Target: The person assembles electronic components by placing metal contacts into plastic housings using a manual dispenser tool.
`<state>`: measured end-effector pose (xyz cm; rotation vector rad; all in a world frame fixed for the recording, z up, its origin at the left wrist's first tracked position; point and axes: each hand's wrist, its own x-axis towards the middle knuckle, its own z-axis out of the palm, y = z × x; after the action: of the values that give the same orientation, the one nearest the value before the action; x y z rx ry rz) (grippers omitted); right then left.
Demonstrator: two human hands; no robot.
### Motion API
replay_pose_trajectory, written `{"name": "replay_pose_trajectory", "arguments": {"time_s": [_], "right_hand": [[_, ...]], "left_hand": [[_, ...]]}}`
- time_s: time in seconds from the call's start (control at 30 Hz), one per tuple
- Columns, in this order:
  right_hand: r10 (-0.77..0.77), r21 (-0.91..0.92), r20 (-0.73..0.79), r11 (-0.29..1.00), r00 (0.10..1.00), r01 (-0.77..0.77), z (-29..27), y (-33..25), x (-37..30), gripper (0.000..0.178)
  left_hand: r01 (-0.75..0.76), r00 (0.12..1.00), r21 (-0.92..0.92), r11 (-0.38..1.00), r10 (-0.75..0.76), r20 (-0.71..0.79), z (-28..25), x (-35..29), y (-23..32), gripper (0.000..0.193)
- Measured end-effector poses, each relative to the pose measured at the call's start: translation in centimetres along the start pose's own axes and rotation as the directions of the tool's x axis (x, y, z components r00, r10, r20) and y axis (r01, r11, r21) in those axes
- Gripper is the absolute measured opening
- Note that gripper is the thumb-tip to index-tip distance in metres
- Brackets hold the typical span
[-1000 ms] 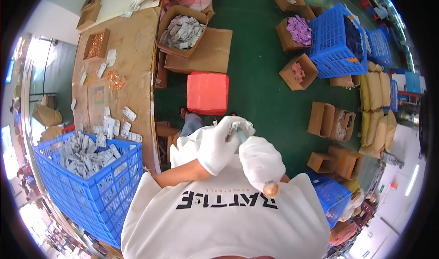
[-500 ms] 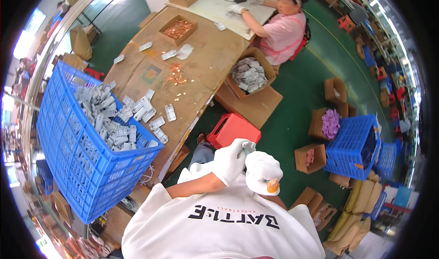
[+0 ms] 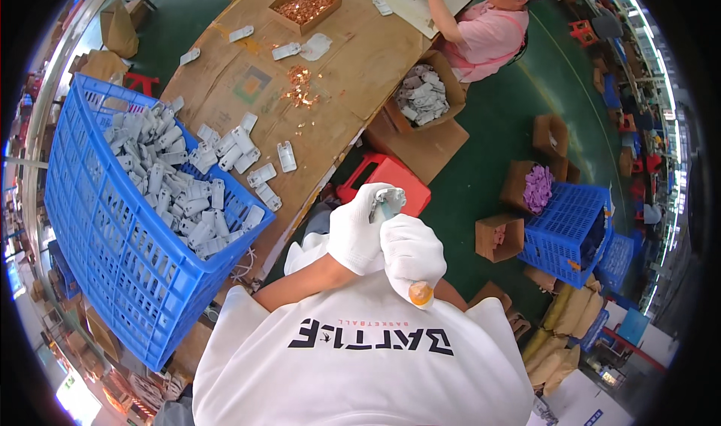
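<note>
Both my hands wear white gloves and meet in front of my shirt. My left hand [image 3: 356,232] is closed on a small light-grey plastic part [image 3: 392,198], which shows past its fingertips. Right beside it, my right hand [image 3: 411,252] is a fist around an amber-handled tool [image 3: 421,294]. The rounded handle end sticks out on the side toward me; its working end is mostly hidden between the hands, so its exact kind is unclear. To the left, a blue plastic crate [image 3: 143,231] is heaped with pale plastic housings [image 3: 197,200], several more lying on the table beside it.
A cardboard-covered table [image 3: 330,125] bears a box of copper-coloured pieces [image 3: 302,7] and a loose copper pile [image 3: 299,88]. A red stool [image 3: 402,189] and a carton of pale parts [image 3: 424,99] stand past its edge. A person in pink [image 3: 484,39] works at the far end. Another blue crate [image 3: 563,231] stands at right.
My hands have come up a little and toward the left, still together, with the plastic part showing more. The view has shifted. The co-worker's hands have moved nearer the top edge.
</note>
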<state>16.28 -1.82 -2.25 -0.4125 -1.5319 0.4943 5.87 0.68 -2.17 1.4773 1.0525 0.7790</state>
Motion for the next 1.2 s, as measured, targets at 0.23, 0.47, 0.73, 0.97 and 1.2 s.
{"name": "replay_pose_trajectory", "arguments": {"time_s": [0.23,0.47,0.73,0.97,1.2], "right_hand": [[-0.047,0.019,-0.018,0.999,0.999,0.047,-0.9,-0.8,0.5,0.034],[-0.02,0.11,-0.125,0.993,0.992,0.034,-3.4,-1.2,-0.4,0.043],[0.036,0.344,-0.258,0.937,0.965,0.057,-7.0,0.1,-0.1,0.05],[0.698,-0.351,-0.121,0.635,0.706,-0.688,-10.0,1.5,-1.0,0.018],[0.987,-0.05,-0.139,0.072,0.078,-0.996,-9.7,15.1,-9.5,0.015]], "left_hand": [[-0.002,0.999,-0.02,1.0,0.001,-0.051,1.2,-0.1,0.6,0.025],[-0.029,0.991,0.013,1.0,0.03,-0.13,4.7,-0.7,0.9,0.023],[0.002,0.979,0.172,0.985,0.032,-0.199,7.9,1.1,0.3,0.02],[0.215,0.917,-0.399,0.891,-0.325,-0.23,6.5,6.4,-5.3,0.019],[0.224,0.879,-0.73,0.646,-0.457,-0.135,6.2,13.5,-12.1,0.023]]}}
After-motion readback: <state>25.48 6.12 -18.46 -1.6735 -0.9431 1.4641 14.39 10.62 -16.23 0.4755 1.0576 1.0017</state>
